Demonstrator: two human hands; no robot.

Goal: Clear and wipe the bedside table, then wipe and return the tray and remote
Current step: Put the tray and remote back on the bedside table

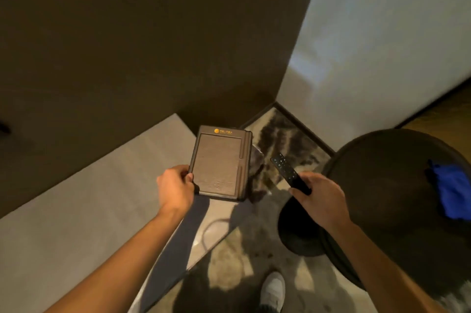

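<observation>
My left hand grips the near left corner of a dark brown rectangular tray, which has a woven inset and a small orange logo at its far edge. It hangs in the air over the corner of the bed. My right hand is closed around the lower end of a slim black remote, whose buttons face up and whose tip points away to the left. The round dark bedside table stands to the right, under my right forearm. A blue cloth lies on its far right side.
The grey bed fills the lower left, with a dark headboard wall behind it. A patterned carpet covers the floor between bed and table. A white wall rises at the right. My shoe shows below.
</observation>
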